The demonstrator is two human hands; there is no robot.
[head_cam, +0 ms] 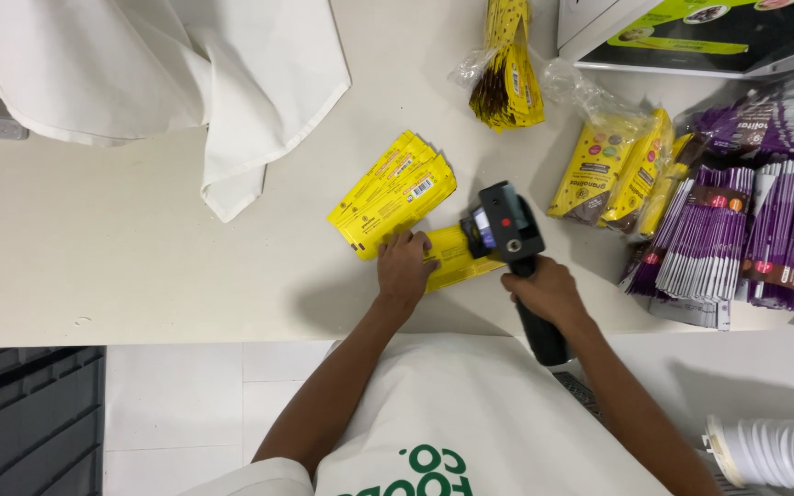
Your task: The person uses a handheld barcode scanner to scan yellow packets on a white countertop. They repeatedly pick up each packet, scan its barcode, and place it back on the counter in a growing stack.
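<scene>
Bright even overhead light – soft shadows under hands, sharp focus, slight wide-angle stretch at edges.

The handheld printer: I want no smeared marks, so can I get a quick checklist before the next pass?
1. Right hand grips handheld printer by its handle: ok.
2. Left hand pins yellow pouch flat: ok.
3. Printer head sits over that pouch: ok.
4. Left fingers away from the printer's head: ok.
5. Nozzle touching the pouch: cannot tell.
6. Fanned yellow pouches within reach on the table: ok.
</scene>
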